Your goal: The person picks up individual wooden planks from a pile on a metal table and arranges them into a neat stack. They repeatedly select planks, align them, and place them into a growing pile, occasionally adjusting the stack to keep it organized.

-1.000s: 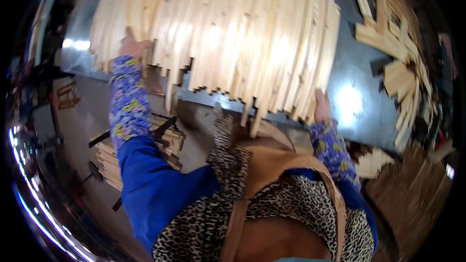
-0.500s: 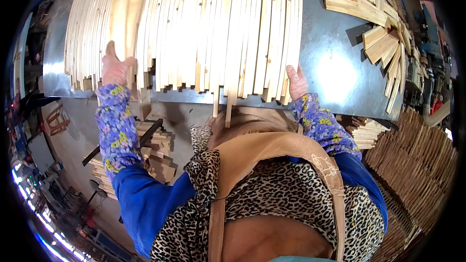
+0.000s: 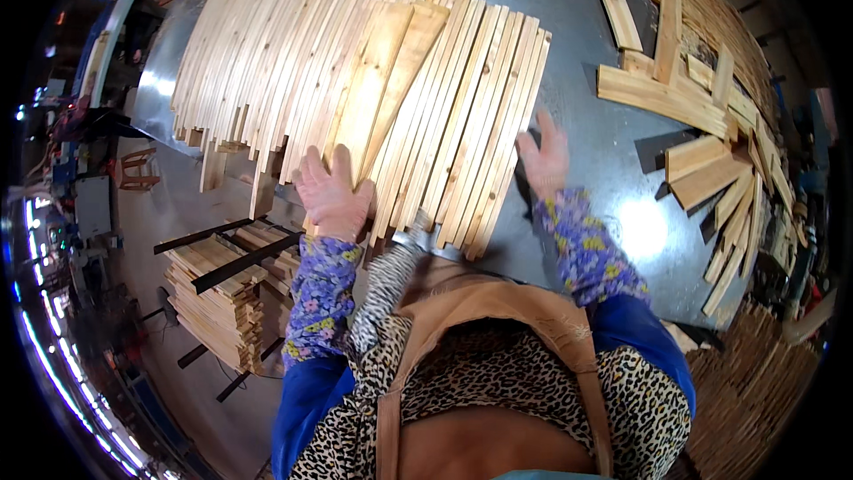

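Observation:
A broad row of pale wooden strips [image 3: 258,71] lies side by side on a shiny metal table [image 3: 586,178]. Two wider boards [image 3: 373,71] rest among them, spreading apart toward the far end. My left hand [image 3: 333,193], fingers spread, lies flat over the near ends of the strips at the foot of the wider boards. Just off the row's right edge is my right hand [image 3: 545,160], thumb and fingers apart and nothing held. Whether its thumb touches the outermost strip [image 3: 511,151] I cannot tell.
Loose short boards [image 3: 662,98] and a fanned heap of offcuts [image 3: 711,169] occupy the table's right side. Stacked boards [image 3: 218,302] on dark metal bars stand below at the left, near a wooden stool [image 3: 136,169]. More piled wood [image 3: 755,391] is at the lower right.
My left hand has moved right along the near ends. The wider boards now sit farther right in the row, and the strips right of them slant more. My right hand remains beside the right edge.

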`<state>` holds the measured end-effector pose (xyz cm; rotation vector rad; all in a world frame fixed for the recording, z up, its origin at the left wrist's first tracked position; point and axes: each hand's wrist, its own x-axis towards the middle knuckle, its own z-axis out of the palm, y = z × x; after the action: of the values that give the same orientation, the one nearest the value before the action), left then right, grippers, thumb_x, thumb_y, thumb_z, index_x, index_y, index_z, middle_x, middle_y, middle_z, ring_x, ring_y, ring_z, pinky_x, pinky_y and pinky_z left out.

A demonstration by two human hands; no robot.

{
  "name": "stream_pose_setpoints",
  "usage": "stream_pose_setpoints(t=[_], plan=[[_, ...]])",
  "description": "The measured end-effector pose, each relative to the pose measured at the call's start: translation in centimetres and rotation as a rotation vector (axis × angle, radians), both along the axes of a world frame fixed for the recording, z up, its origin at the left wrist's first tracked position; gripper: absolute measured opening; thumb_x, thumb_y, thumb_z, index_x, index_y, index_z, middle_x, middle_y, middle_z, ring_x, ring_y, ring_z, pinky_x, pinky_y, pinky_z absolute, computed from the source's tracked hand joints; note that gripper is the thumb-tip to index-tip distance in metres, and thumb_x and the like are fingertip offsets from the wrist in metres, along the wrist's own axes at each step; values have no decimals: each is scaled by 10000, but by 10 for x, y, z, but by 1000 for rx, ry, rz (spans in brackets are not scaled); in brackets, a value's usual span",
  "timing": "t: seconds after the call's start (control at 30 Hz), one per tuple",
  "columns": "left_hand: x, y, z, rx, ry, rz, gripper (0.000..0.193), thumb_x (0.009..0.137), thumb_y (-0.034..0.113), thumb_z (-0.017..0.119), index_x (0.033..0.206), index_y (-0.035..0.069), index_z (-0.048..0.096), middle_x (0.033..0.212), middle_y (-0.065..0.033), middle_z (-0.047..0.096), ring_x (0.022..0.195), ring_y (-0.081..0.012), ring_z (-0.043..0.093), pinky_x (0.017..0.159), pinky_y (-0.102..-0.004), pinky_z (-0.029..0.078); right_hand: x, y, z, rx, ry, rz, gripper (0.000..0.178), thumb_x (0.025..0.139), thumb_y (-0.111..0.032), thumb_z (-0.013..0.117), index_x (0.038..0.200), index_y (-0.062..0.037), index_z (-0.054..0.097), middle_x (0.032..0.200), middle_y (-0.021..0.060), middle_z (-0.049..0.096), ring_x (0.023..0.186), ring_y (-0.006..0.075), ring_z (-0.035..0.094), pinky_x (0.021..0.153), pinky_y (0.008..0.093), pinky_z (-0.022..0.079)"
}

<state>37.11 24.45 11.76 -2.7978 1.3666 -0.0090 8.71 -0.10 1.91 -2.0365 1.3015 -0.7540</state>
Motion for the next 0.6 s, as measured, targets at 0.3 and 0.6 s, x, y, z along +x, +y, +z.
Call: stream_pose_setpoints(t=[0.3, 0.6], plan=[[-53, -25, -57, -496, 227, -300, 524, 853, 229, 829, 1326, 41, 702, 1406, -240, 649, 1284, -459, 627, 1099, -555, 523, 210, -206, 86, -162, 460, 336, 632, 1021, -510, 621, 1494, -92, 651, 1503, 186, 664, 1407, 388, 595, 1201, 479, 456], [-64, -30, -60, -465, 197, -146, 696, 843, 341, 871, 1420, 28, 638, 1441, -234, 641, 1323, -451, 611, 1130, -552, 500, 223, -245, 54, 168, 196, 424, 646, 1014, -533, 639, 1483, -91, 688, 1488, 175, 704, 1416, 335, 636, 1216, 428, 460]])
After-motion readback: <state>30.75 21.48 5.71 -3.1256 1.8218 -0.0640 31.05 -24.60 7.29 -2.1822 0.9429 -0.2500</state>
